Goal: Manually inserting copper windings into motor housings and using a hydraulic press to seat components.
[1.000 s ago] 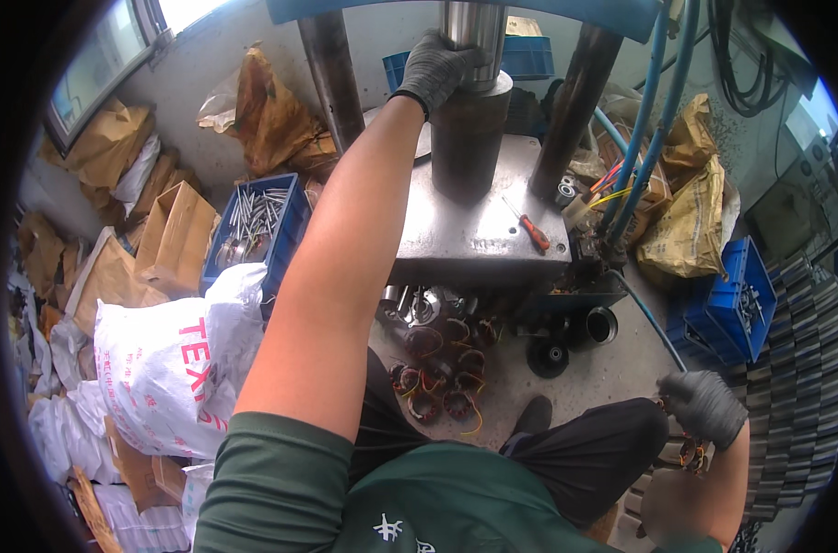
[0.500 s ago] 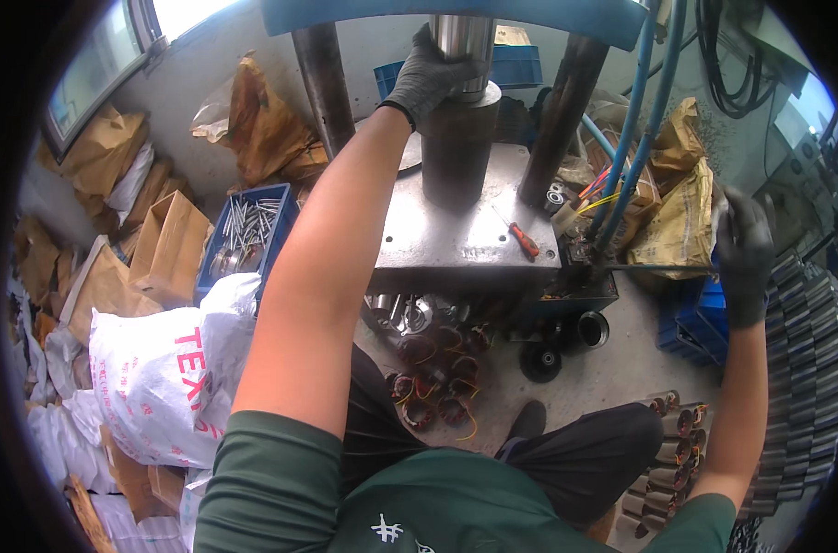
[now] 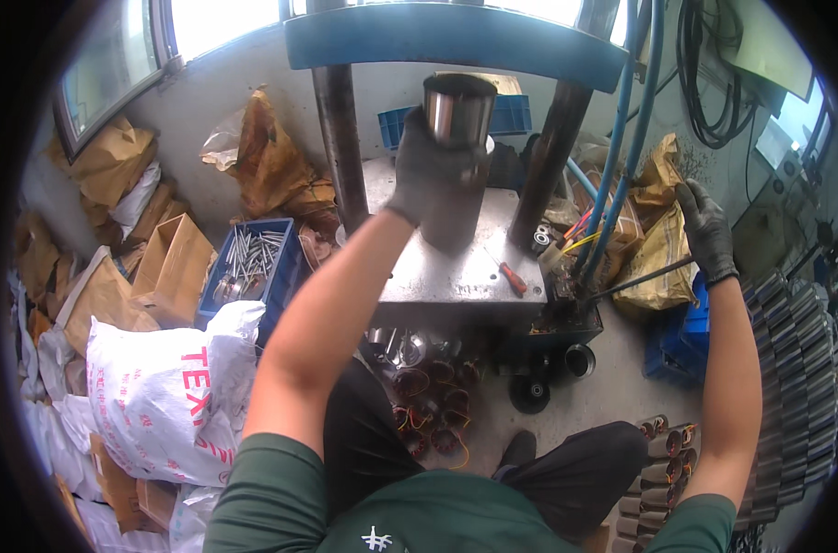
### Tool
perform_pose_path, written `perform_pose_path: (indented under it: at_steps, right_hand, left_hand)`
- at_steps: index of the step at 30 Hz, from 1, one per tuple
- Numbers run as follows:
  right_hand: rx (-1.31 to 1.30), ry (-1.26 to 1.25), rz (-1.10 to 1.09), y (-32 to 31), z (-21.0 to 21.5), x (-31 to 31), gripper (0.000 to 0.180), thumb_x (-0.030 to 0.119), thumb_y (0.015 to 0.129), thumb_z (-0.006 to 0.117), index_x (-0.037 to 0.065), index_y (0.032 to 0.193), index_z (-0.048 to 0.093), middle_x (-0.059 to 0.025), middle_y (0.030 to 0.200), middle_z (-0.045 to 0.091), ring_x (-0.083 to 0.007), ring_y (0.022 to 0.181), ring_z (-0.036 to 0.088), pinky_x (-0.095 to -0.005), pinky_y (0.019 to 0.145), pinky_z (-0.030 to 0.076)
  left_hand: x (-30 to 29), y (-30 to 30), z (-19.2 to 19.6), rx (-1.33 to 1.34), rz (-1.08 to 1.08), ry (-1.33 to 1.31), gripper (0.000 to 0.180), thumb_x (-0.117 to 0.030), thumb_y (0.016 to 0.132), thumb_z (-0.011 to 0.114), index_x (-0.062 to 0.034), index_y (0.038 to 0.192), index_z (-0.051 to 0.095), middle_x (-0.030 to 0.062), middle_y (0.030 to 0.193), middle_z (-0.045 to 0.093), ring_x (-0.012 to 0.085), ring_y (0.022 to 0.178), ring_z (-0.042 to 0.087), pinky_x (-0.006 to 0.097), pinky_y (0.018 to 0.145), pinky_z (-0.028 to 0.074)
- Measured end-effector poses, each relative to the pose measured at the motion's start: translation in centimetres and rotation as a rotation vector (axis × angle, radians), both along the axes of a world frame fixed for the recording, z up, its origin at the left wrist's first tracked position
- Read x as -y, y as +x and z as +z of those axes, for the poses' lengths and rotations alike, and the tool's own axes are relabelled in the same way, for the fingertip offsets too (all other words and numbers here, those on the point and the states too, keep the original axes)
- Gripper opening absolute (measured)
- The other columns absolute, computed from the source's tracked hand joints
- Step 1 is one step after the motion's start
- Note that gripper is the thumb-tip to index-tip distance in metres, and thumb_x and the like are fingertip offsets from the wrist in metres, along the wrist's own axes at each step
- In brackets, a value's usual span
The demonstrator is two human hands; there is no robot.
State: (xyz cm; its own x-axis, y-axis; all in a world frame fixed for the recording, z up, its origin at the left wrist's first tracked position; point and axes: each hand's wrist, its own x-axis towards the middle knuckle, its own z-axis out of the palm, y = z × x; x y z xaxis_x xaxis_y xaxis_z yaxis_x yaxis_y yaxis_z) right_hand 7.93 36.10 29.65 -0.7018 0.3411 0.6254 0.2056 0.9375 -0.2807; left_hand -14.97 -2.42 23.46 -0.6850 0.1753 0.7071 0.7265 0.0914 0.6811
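Head view. The person sits before a blue-framed hydraulic press [image 3: 456, 41], knees toward the steel press bed [image 3: 465, 272].

Left hand [image 3: 433, 175], gloved, is at twelve o'clock from the torso, clamped around a dark cylindrical sleeve [image 3: 451, 217] that stands upright on the bed directly beneath the polished steel ram [image 3: 458, 109]. The ram's lower end appears to meet or enter the top of the sleeve; the glove hides the joint, so contact cannot be confirmed.

Right hand [image 3: 706, 230], gloved, is at two o'clock, closed on the end of a thin dark control lever [image 3: 635, 281] that runs down toward the valve block at the bed's right corner.

A red-handled screwdriver [image 3: 511, 276] lies on the bed at four o'clock from the sleeve, apart from it.

Progress, as a judgement: the workpiece is seated and steadied under the ram, and the lever is in hand, so the pressing stroke looks to be at or near its start. Release and removal of the piece remain.

Stock: wound stator cores [image 3: 433, 405] lie on the floor below the bed at six o'clock; a row of further cylindrical parts [image 3: 663, 452] sits at four o'clock. A blue crate of steel shafts [image 3: 248, 263] stands at ten o'clock.
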Motion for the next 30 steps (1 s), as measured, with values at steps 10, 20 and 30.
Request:
perform_pose_path:
  at_steps: [10,20,30]
  right_hand:
    - [0.100,0.448,0.049,6.8,-3.0,4.0,0.042,0.031,0.086,0.076,0.006,0.119,0.068,-0.0160,0.103,0.073,-0.0351,0.099,0.068,-0.0491,0.104,0.047]
    - [0.542,0.294,0.549,7.7,-8.0,24.2,0.050,0.020,0.080,0.080,0.005,0.124,0.063,-0.0224,0.133,0.059,-0.0424,0.123,0.059,-0.0478,0.102,0.053]
    - [0.496,-0.255,0.615,-9.1,-15.1,31.7,0.115,0.032,0.074,0.093,-0.005,0.158,0.024,-0.0226,0.142,0.057,-0.0313,0.132,0.059,-0.0402,0.109,0.049]
  left_hand:
    - [5.5,9.0,-15.2,0.721,-0.493,0.797,0.067,-0.022,0.086,0.081,-0.0067,0.142,0.047,0.0092,0.127,0.061,0.0240,0.117,0.064,0.042,0.101,0.056]
    - [6.0,7.7,-18.1,1.072,-0.511,0.925,0.059,-0.024,0.091,0.079,-0.0121,0.141,0.049,0.0102,0.124,0.062,0.0267,0.115,0.065,0.047,0.092,0.061]
    - [5.9,6.5,-18.0,1.064,-0.559,0.952,0.061,-0.023,0.093,0.077,-0.0066,0.143,0.046,0.0149,0.126,0.060,0.0315,0.115,0.065,0.049,0.095,0.062]
